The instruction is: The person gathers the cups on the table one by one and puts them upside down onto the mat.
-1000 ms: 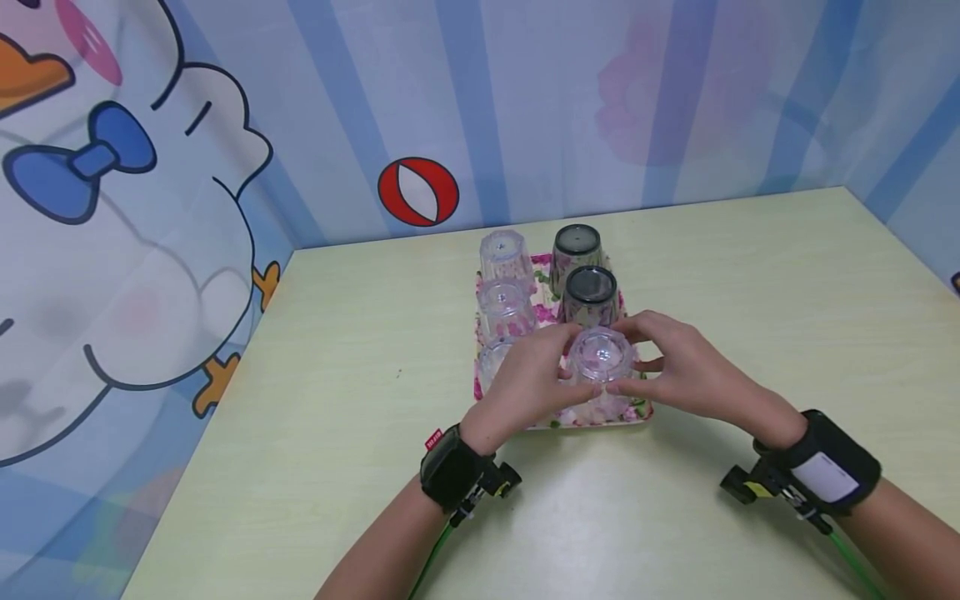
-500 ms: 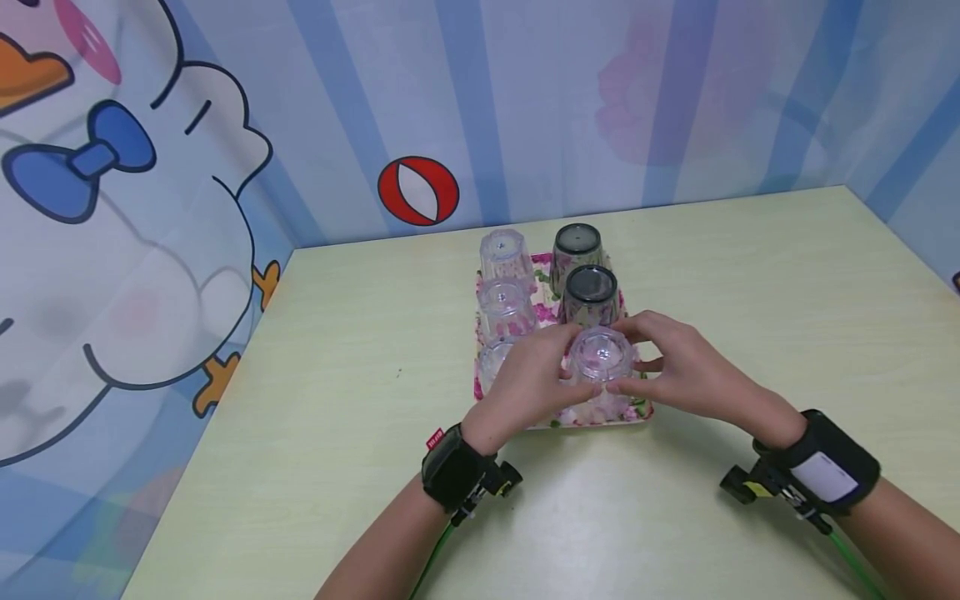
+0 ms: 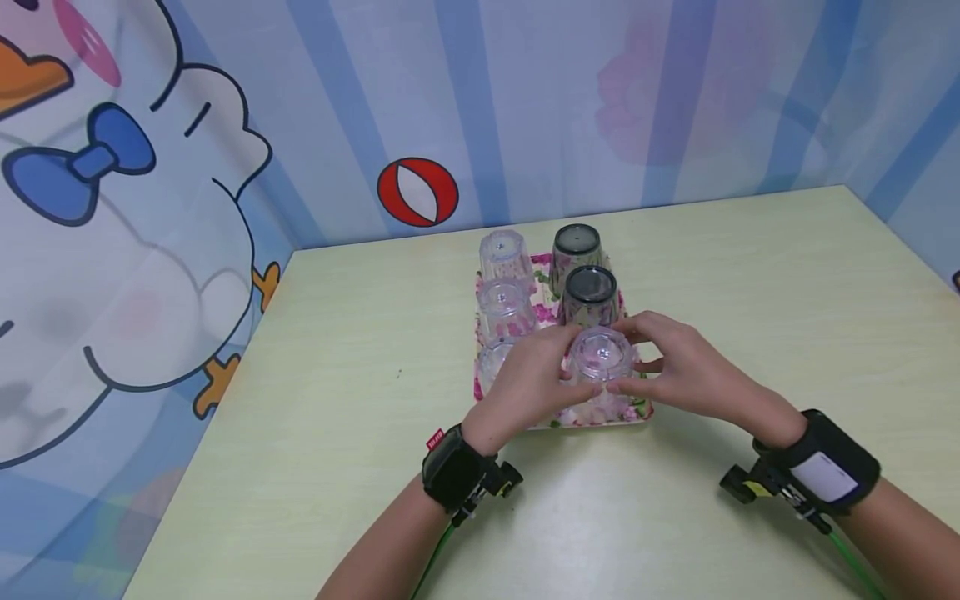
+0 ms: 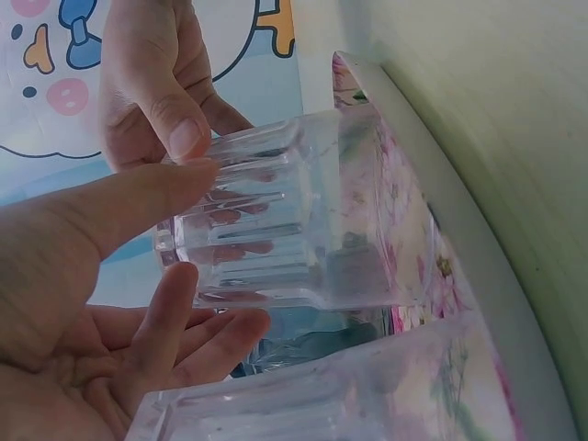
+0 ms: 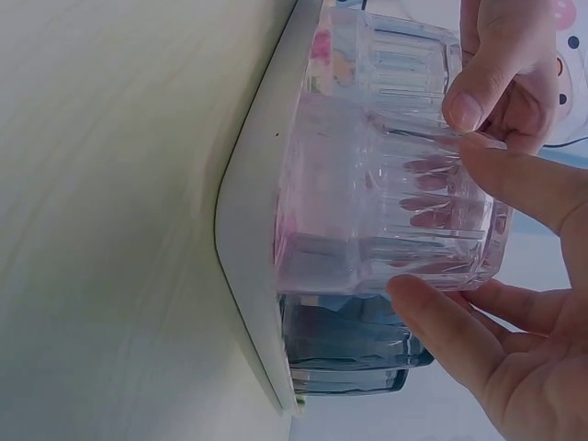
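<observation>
A clear faceted tumbler (image 3: 602, 354) stands upside down at the front right corner of a floral tray (image 3: 581, 422). My left hand (image 3: 528, 375) holds it from the left, thumb along the near side. From the right, my right hand (image 3: 671, 367) holds the same tumbler, its thumb tip close to the left one. Both wrist views show fingers and thumbs around the tumbler's upper part, with its mouth down at the tray. Directly behind it is a dark tumbler (image 3: 591, 292). Part of a clear tumbler (image 3: 492, 360) at the front left is hidden behind my left hand.
Another dark tumbler (image 3: 577, 250) stands at the tray's back right. Two more clear tumblers, a middle one (image 3: 505, 304) and a rear one (image 3: 504, 254), line the left side, all inverted. A pale wooden table (image 3: 352, 400) lies beneath, with a printed backdrop (image 3: 525, 108) behind.
</observation>
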`<state>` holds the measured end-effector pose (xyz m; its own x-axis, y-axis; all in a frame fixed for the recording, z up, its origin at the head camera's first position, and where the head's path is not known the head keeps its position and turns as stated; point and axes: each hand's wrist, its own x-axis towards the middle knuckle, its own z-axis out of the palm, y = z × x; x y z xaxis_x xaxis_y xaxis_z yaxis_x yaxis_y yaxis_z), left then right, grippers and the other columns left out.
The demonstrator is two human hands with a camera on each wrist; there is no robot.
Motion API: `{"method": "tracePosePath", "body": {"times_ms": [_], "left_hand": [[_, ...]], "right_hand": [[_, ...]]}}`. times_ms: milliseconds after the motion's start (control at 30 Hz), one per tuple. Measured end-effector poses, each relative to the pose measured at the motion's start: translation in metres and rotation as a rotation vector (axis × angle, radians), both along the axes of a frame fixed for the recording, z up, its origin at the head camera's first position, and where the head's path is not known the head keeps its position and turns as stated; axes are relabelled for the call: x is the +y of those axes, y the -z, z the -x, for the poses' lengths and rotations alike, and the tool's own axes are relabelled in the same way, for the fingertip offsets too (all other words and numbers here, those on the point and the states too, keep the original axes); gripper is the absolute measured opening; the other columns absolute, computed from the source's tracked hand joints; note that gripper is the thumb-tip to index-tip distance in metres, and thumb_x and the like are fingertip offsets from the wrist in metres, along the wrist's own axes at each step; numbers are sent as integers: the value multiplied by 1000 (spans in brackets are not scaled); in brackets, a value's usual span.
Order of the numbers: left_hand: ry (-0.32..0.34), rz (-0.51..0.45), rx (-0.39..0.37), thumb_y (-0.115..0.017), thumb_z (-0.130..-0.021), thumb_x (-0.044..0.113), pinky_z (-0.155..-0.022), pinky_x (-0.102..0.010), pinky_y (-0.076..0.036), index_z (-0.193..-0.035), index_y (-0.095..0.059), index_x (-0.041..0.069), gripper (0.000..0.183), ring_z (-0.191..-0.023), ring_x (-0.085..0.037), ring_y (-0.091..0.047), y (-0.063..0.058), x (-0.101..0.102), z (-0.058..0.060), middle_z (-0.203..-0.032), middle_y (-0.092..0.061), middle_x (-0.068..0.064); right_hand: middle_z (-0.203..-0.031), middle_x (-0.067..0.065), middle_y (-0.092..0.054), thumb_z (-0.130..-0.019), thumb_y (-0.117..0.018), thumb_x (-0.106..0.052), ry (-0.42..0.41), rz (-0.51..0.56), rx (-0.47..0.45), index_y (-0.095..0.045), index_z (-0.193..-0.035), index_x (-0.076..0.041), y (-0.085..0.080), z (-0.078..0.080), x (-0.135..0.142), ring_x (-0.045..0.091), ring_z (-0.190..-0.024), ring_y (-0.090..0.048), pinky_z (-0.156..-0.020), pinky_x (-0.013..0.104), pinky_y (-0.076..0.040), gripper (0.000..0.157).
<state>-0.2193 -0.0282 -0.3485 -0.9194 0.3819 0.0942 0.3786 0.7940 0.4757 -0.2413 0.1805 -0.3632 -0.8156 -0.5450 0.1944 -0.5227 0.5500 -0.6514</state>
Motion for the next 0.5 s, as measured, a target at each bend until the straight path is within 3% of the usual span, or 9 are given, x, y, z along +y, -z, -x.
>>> {"method": "tracePosePath", "body": {"times_ms": [300,500], "left_hand": [[-4,-38,-49,-75,-82,35,-76,-18,-56,-139,-49,14,67,-91,-12,-62,-3,-2,-2,-127,-62,-3],[-6,-112,-94,-74,-83,34,-82,-21,-58,-145,-42,13,72,-101,-16,-66,-1,-6,-3,-138,-56,-5]], "right_hand": [[-128,16,-56,-78,-80,-21,9,-19,-35,-49,-130,-2,-1,2,2,34,-116,-58,-81,34,-61,63],[-129,15,-56,-80,-78,-26,2,-16,-54,-48,-132,-3,0,0,2,33,-117,-57,-85,39,-60,64]]}}
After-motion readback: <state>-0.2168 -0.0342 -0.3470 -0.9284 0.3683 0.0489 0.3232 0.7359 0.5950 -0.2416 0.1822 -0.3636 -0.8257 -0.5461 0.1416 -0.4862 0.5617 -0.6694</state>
